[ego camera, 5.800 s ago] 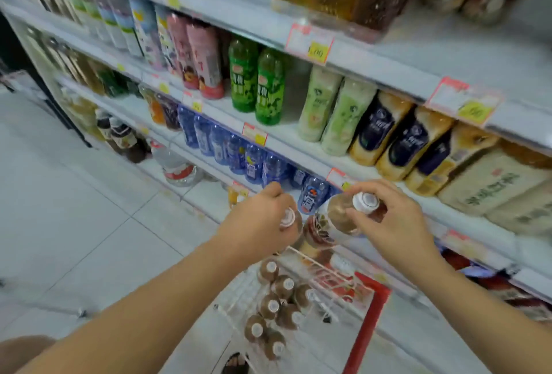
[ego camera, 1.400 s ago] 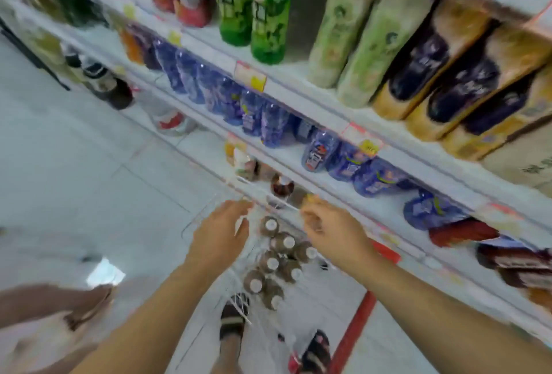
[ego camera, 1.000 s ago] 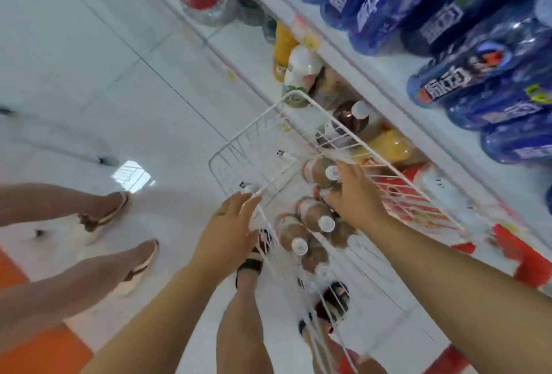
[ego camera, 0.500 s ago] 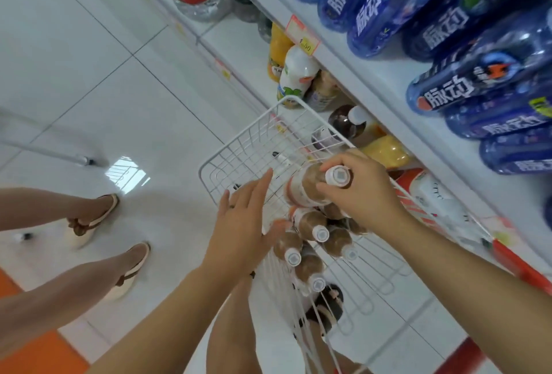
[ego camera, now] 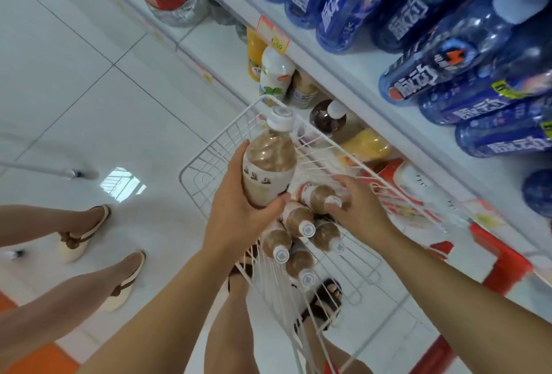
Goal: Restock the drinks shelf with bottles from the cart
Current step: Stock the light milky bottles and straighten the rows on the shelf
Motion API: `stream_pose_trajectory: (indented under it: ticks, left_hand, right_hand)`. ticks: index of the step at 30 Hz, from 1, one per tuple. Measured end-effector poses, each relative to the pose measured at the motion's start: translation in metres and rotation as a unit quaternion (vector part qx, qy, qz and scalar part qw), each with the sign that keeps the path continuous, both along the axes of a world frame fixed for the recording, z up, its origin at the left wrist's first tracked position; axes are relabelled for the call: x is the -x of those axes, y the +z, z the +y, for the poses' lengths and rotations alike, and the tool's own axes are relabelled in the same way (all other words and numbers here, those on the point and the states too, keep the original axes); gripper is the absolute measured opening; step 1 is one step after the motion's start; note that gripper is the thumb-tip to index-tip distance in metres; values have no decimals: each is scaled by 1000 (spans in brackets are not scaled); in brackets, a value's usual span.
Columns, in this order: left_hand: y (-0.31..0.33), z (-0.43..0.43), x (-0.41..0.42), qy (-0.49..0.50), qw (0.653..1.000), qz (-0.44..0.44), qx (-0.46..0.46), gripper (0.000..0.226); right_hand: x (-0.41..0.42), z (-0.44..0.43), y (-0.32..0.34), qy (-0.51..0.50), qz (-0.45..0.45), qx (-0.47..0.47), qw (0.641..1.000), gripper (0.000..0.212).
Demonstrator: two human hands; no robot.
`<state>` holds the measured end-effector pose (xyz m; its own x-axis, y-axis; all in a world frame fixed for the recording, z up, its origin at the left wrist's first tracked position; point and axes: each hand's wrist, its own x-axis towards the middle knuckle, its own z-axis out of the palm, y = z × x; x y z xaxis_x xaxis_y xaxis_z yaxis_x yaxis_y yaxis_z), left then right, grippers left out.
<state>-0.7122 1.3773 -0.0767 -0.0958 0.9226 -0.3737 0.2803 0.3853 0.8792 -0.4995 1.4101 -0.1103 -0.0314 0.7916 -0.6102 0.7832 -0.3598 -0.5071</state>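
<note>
Handover done: left hand (ego camera: 239, 218) now wraps the bottle (ego camera: 268, 170) above the cart (ego camera: 191, 176). Freed right hand (ego camera: 361, 206) curls round a second bottle (ego camera: 318, 198) inside the cart (two-bottle load, likely).

Bystander's legs (ego camera: 59, 296) in beige sandals (ego camera: 125, 281) on white tiled floor (ego camera: 74, 89); orange patch (ego camera: 35, 358) bottom-left.

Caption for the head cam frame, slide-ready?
Left hand holds a brown bottle over the wire cart; right hand grips a second bottle inside it.
</note>
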Motion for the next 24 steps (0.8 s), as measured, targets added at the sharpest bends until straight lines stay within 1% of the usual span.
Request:
stream_pose_trajectory:
  ticks: [2,4,5,8,10,12,15,17,19,24]
  left_hand:
    - [-9,-4,5,14,1000,9,7,93]
    - [-17,-8,8,25,1000,13,14,94]
    - [-20,-9,9,28,999,14,16,94]
    - [-18,-15,9,25,999,19,18,93]
    - [-6,-19,5,20,999,21,15,93]
    - [16,-21,0,16,1000,22,9,91]
    - [69,-19,-12,-2,1000,17,-20,89]
    - [114,-16,-21,-10,998,2,-60,89]
    - [162,-14,-30,-19,994,-8,-106,88]
    - [274,-7,-55,-52,968,-40,-241,86]
  right_hand:
    - [3,-10,-39,44,-73,34,996,56]
    - [9,-13,-64,45,-117,31,992,49]
    - [11,-13,-71,32,-127,15,991,42]
    - [9,-8,-73,-1,-111,-33,993,22]
    - [5,-6,-55,-4,-90,-47,995,17]
    - [1,-5,-20,-11,-60,-71,996,17]
    - [-5,-8,63,-63,14,-123,990,21]
    - [-10,-10,127,-79,38,-176,980,26]
    - [-16,-13,191,-72,38,-226,971,29]
    - [-32,-25,345,-78,71,-348,931,32]
